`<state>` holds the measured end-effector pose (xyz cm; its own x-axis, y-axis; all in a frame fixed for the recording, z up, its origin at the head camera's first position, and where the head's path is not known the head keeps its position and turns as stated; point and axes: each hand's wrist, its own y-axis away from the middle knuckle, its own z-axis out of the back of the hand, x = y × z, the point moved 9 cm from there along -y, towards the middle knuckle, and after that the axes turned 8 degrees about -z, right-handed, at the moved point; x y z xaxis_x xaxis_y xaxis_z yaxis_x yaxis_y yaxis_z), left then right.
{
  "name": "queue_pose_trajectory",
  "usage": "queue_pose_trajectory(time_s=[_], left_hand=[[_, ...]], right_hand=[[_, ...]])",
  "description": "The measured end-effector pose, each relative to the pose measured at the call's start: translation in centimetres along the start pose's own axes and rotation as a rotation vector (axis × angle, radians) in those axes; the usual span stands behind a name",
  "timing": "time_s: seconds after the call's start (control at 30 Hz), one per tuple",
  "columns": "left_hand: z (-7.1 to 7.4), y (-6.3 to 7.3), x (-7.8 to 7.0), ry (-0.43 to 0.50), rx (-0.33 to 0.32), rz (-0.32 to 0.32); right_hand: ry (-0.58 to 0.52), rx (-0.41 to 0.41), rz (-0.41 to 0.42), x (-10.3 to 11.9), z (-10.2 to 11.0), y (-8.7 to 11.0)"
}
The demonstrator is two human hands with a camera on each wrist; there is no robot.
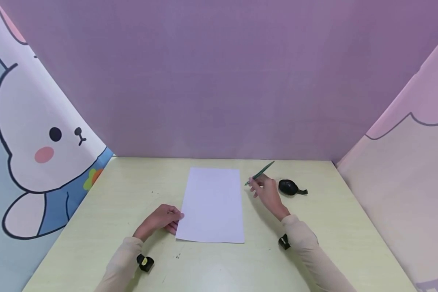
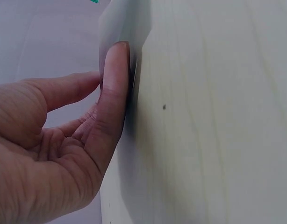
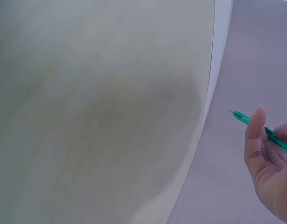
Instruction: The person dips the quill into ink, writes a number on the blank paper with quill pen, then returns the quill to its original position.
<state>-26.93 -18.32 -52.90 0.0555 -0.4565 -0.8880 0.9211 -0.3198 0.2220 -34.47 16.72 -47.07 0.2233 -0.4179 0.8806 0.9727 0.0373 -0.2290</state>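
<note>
A white sheet of paper (image 1: 212,198) lies upright on the table in the head view. My left hand (image 1: 161,219) pinches its lower left edge, thumb above and fingers beneath. In the left wrist view the paper (image 2: 127,21) passes between the thumb and a straight finger of that hand (image 2: 64,144). To the right of the sheet, my right hand (image 1: 269,195) holds a green pen (image 1: 265,168) with its tip pointing down and left. The pen's tip is apart from the sheet, and in the right wrist view the green pen (image 3: 241,117) sticks out past the fingertips.
A black rounded object with a short tail (image 1: 288,187) sits just right of my right hand. The pale wooden table (image 1: 131,186) carries a few small dark marks. A purple panel (image 1: 219,81) stands at its back edge, with cartoon-printed walls (image 1: 33,121) on either side.
</note>
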Motion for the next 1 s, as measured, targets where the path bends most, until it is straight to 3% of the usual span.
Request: queue_pose_trajectory(time_s=[0.37,1.0], left_hand=[[-0.1,0.0,0.0,0.019,0.022,-0.015],[-0.7,0.0,-0.1,0.025,0.023,-0.025]], right_hand=[[-0.017,-0.022,0.004,0.6,-0.2,-0.4],[-0.083,0.075,-0.015,1.5,-3.0,-1.1]])
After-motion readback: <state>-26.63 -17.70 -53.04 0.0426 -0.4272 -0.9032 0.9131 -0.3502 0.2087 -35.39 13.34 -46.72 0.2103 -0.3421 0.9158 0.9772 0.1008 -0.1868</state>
